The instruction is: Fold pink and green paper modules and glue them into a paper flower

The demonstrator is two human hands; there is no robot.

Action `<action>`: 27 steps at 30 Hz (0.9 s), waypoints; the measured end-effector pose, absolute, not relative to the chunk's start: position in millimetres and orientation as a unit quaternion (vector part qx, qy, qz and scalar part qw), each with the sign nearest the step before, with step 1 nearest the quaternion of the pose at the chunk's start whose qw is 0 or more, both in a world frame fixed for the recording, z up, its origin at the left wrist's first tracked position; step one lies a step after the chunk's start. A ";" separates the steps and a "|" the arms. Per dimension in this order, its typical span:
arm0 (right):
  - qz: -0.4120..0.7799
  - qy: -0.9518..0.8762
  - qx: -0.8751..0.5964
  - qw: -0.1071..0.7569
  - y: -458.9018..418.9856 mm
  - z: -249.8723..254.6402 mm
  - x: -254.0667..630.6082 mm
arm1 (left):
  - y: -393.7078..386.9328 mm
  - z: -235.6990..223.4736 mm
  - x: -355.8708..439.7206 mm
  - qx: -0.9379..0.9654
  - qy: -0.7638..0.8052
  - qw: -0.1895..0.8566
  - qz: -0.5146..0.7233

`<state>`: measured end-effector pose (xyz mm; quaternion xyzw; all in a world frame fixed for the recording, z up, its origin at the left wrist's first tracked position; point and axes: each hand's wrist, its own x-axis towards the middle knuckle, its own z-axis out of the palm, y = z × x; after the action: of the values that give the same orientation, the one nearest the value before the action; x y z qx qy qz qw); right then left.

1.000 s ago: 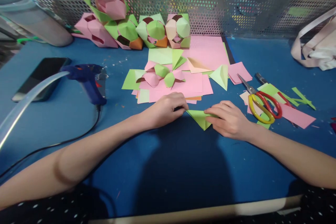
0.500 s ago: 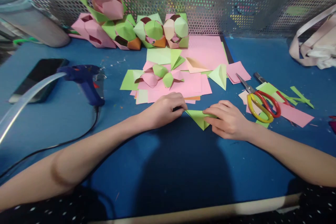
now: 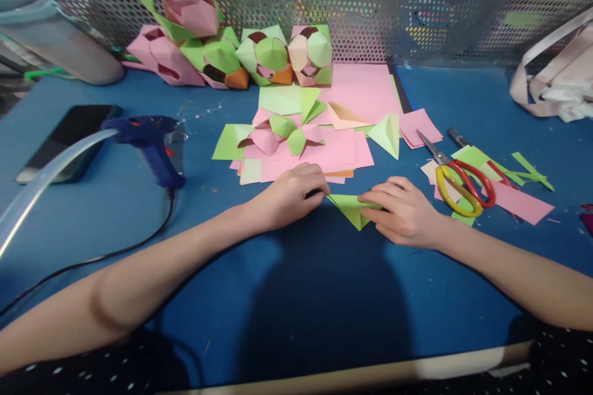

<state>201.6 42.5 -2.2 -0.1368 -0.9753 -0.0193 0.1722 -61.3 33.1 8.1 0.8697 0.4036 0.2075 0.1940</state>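
Note:
A light green sheet of folded paper (image 3: 348,208) lies on the blue table, its fold along the far side and a point facing me. My left hand (image 3: 296,195) pinches its left corner between thumb and fingers. Over its right part, my right hand (image 3: 402,212) grips the paper, and the fingers cover that corner. Just beyond my hands is a stack of pink paper (image 3: 319,157) with folded pink and green petal pieces (image 3: 281,133) on top. A pale green folded triangle (image 3: 387,134) rests to the right of the stack.
Scissors (image 3: 458,182) with red and yellow handles lie on paper scraps at right. On the left are a blue glue gun (image 3: 151,145) with its cord, a phone (image 3: 69,142) and a bottle (image 3: 65,37). Folded paper shapes (image 3: 269,55) stand against the perforated metal screen (image 3: 445,6).

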 end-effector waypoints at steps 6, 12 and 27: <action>-0.025 -0.976 -0.140 0.167 42.3 -2.1 201.2 | 26.1 10.4 -56.4 0.872 0.410 0.161 0.215; -0.022 -0.977 -0.141 0.157 43.7 -3.2 200.9 | 17.2 9.8 -50.2 0.869 0.385 0.158 0.266; -0.026 -0.980 -0.139 0.140 38.3 -0.9 198.8 | 25.2 2.8 -57.6 0.882 0.379 0.135 0.245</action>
<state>198.8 38.3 -0.9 -0.1394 -0.9799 -0.0258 0.1401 -57.6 25.2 2.8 0.8823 0.3785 0.2450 0.1349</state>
